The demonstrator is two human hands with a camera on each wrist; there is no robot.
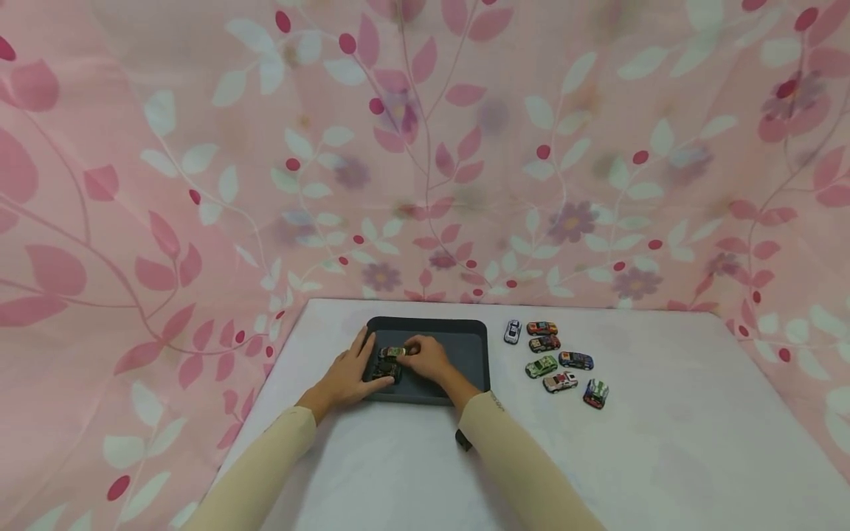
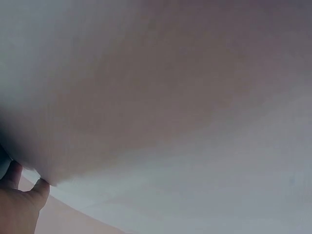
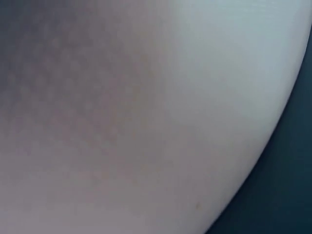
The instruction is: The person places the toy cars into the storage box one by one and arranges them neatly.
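Observation:
A dark grey tray (image 1: 465, 354) lies on the white table. My right hand (image 1: 428, 360) reaches into it and pinches a toy car (image 1: 395, 352) with green and light markings. Just below that car, a darker toy car (image 1: 387, 372) sits in the tray. My left hand (image 1: 348, 375) lies over the tray's left edge with fingers extended, its thumb beside the darker car; whether it touches the car I cannot tell. In the left wrist view, only some fingers (image 2: 24, 200) show at the lower left. The right wrist view is blurred, with no hand visible.
Right of the tray stand several toy cars, among them a white one (image 1: 512, 332), an orange one (image 1: 541, 328), a light green one (image 1: 541, 366) and a blue one (image 1: 575, 360). A pink floral cloth (image 1: 425, 221) hangs behind the white table (image 1: 664, 442).

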